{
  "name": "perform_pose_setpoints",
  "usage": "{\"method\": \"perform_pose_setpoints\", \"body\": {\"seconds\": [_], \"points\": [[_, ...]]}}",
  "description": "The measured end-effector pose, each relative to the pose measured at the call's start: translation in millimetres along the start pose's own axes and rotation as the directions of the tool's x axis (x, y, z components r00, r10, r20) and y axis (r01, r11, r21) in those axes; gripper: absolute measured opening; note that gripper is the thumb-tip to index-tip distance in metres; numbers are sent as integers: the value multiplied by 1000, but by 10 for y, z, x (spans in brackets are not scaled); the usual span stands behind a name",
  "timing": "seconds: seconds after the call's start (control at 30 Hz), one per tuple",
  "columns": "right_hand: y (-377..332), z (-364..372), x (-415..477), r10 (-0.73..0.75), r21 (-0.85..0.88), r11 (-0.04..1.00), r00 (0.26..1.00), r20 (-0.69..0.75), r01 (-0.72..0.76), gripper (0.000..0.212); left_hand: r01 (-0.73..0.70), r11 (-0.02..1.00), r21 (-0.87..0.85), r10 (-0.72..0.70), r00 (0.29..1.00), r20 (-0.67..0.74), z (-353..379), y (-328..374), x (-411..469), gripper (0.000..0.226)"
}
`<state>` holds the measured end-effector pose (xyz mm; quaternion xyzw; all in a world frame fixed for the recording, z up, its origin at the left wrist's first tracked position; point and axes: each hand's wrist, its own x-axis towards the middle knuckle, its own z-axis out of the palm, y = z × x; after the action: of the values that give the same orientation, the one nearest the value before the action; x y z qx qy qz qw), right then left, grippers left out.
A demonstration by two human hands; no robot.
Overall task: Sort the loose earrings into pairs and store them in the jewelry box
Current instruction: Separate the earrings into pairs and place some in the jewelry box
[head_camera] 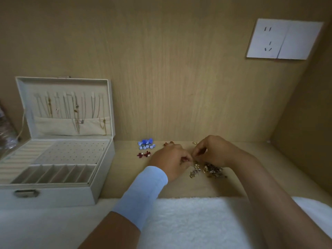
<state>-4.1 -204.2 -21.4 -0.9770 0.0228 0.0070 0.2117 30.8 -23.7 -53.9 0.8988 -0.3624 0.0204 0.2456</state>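
Because the pile [208, 170] looks tangled, your left hand [170, 159] and right hand [214, 151] both pinch its top earrings to part them, while the red pair [143, 154] waits nearer the box [62, 196].

The jewelry box [53, 195] sits at the left of the desk [125, 177], its lid [109, 108] standing open behind the tray with necklaces [76, 112] hanging inside. In the tray, ring rolls [19, 159] lie left, a perforated panel [71, 151] at the rear right, and divided compartments [57, 174] in front. Right of the box, near the back wall, lies a cluster of round earrings [146, 143], with a pair of bow earrings [144, 154] just before it. Further right lies a heap of loose earrings [210, 170]. The left hand [170, 159] and right hand [213, 151] meet fingertip to fingertip just above the heap's rear left. A fleecy cloth [197, 216] lies along the desk's near edge, under both forearms. A wall socket [283, 39] sits high on the back wall, right.
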Motion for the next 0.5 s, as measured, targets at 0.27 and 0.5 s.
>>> {"method": "perform_pose_setpoints", "body": {"seconds": [0.27,0.5], "points": [[43,23,60,30,-19,999,999,-10,-30,4,14,979,-205,-16,1000,-10,96,-37,10,12],[-94,-87,-28,18,579,815,997,-79,31,4,-6,835,-550,-123,973,-197,-16,-18,59,30]]}}
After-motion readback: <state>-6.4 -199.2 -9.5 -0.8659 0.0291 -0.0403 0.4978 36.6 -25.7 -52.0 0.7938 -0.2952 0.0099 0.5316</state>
